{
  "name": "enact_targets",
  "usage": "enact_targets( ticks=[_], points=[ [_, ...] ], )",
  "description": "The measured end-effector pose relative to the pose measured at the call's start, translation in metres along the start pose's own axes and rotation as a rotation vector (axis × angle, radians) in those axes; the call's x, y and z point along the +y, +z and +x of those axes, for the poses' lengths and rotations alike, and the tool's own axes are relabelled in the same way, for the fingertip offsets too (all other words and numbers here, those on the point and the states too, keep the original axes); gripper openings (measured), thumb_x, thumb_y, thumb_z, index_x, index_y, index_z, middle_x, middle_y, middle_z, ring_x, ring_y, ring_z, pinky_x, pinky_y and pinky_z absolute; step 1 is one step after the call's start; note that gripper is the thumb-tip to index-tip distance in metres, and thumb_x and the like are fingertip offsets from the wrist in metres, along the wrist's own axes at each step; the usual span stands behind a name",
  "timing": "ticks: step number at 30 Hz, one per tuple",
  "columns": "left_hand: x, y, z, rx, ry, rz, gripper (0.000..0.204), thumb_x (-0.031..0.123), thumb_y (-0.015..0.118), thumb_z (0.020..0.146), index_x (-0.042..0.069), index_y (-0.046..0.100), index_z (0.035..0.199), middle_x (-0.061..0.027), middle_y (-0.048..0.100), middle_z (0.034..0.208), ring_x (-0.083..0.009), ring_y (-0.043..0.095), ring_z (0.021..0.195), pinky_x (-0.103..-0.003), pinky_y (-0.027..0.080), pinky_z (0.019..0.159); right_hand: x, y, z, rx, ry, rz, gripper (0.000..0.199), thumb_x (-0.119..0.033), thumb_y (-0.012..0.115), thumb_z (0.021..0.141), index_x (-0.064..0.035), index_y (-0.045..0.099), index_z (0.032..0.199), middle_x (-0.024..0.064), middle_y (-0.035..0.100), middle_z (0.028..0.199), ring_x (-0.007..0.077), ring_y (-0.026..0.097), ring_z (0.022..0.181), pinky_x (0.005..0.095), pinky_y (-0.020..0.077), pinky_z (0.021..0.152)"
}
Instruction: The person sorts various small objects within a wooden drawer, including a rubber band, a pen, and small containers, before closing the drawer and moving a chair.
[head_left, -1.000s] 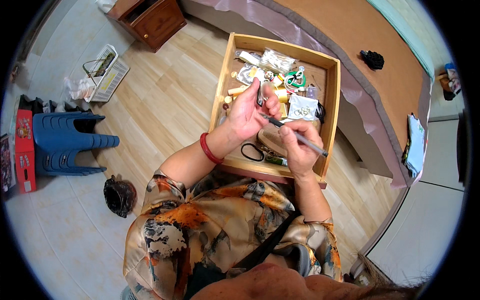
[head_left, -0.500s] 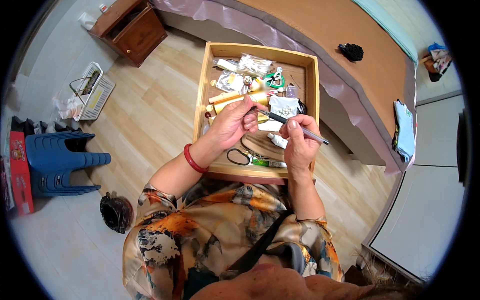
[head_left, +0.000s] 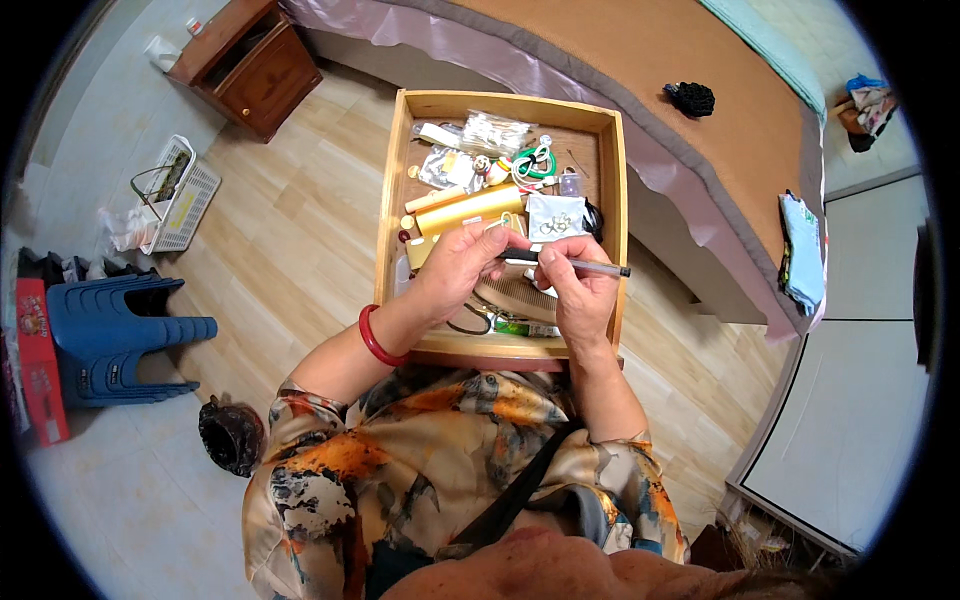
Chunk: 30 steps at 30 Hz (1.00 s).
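Pen (head_left: pixel 606 268) is clamped in both hands: its dark end is pinched by the left hand (head_left: pixel 458 262), its clear barrel by the right hand (head_left: pixel 580 285). Below the grip, a wooden drawer (head_left: pixel 614 180) is seen, its right rim overlapped by the barrel's tip. Left of the grip, past the drawer's edge, wood-look floor (head_left: pixel 300 200) is bounded by a white basket (head_left: pixel 192 205).
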<state>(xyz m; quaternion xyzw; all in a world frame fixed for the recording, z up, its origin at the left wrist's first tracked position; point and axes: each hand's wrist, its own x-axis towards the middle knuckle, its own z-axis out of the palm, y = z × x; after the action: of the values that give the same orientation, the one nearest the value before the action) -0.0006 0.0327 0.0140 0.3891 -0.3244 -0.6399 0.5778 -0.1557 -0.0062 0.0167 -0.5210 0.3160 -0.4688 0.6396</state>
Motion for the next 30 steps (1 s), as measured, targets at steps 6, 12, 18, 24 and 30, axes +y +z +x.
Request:
enact_targets(
  ticks=[6,12,18,24,30],
  points=[
    [-0.010,-0.003,-0.005,-0.027,0.043,0.063,0.031,0.025,0.043,0.096,0.001,0.062,0.095,0.0007,0.058,0.083,-0.0040,0.044,0.068,-0.019,0.038,0.062,0.000,0.003,-0.008,-0.005,-0.018,0.037,0.008,-0.007,0.059,0.086,-0.0016,0.056,0.081,0.0001,0.056,0.069,0.0047,0.048,0.060,0.0182,0.0389,0.053],
    [-0.006,0.005,-0.012,-0.099,0.052,0.265,0.031,0.026,0.045,0.095,0.002,0.063,0.097,0.0010,0.058,0.079,-0.0053,0.048,0.069,-0.019,0.039,0.062,0.002,-0.005,-0.022,0.017,-0.002,0.002,0.009,-0.007,0.059,0.086,-0.0025,0.055,0.079,0.0017,0.056,0.069,0.0061,0.049,0.059,0.0193,0.0400,0.052],
    [-0.009,0.009,-0.035,-0.237,0.343,0.732,0.022,0.015,0.049,0.091,-0.001,0.062,0.097,-0.0092,0.060,0.082,-0.0188,0.056,0.074,-0.029,0.045,0.069,0.003,-0.053,-0.047,-0.193,0.280,-0.045,0.026,-0.005,0.068,0.077,0.0008,0.056,0.099,0.0051,0.060,0.084,0.0100,0.057,0.074,0.0231,0.0480,0.068],
    [0.009,-0.029,-0.072,-0.177,0.436,1.204,0.005,0.004,0.055,0.077,0.005,0.056,0.082,-0.0112,0.053,0.075,-0.0291,0.052,0.075,-0.038,0.043,0.066,-0.007,-0.080,-0.031,-0.284,0.339,-0.546,0.015,0.001,0.064,0.077,-0.0003,0.060,0.092,0.0011,0.056,0.082,0.0093,0.056,0.075,0.0234,0.0474,0.067],
    [0.003,-0.051,-0.089,-0.008,0.353,1.396,0.006,0.004,0.058,0.076,0.005,0.055,0.081,-0.0098,0.052,0.074,-0.0288,0.050,0.073,-0.037,0.042,0.064,-0.017,-0.055,-0.001,-0.625,0.047,-1.289,0.031,-0.016,0.069,0.071,-0.0024,0.060,0.097,0.0153,0.059,0.097,0.0319,0.055,0.094,0.0393,0.0453,0.081]
  ],
)
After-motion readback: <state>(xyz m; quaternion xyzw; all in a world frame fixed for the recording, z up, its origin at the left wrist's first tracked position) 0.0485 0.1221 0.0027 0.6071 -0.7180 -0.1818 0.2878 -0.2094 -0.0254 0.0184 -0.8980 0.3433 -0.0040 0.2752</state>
